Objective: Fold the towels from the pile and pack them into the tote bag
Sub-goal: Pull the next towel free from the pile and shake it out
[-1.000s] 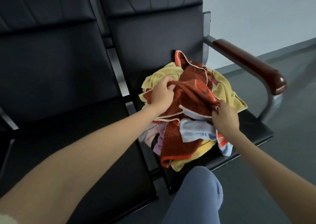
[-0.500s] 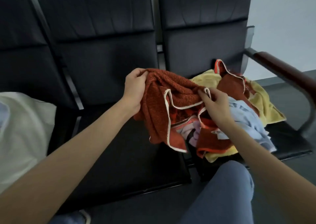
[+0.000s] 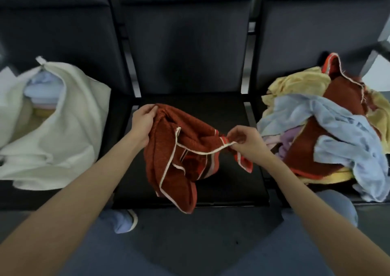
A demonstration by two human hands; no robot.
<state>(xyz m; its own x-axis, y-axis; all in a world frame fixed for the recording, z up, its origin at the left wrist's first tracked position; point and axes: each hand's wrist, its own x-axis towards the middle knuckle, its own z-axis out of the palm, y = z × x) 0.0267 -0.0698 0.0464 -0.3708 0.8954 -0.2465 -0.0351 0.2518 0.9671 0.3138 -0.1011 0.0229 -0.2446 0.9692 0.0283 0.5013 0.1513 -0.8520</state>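
Grip, left hand (image 3: 141, 122): one gathered end of the rust-red towel (image 3: 179, 159) is bunched inside curled fingers, with the thumb pressed over the top of the cloth.
Grip, right hand (image 3: 245, 143): the striped, white-piped edge at the other end is pinched between thumb and fingertips; the remaining fingers are curled loosely behind.
Tote bag (image 3: 69, 132): the cream bag is slumped on the left seat with its mouth open, and pale blue and yellowish folded cloth is seen inside.
Change, position: a second ago the towel was being gripped on top of the pile; it is now held over the middle seat (image 3: 232, 115), clear of the heap.
Change, towel shape: half a second ago it hung as a bunch close to the pile; now it is strung between the two hands, crumpled, with its lower corner hanging past the seat's front edge.
Pile (image 3: 329, 132): yellow, light blue, lilac and more rust-red towels are left heaped on the right seat, well apart from the held one.
Meaning for the task: one towel is judged to have been separated for folding; corners have probably yet to be found and the cloth spread flat on the middle seat.
Progress: some towels appear packed, yet many remain, so the job is judged far from finished.
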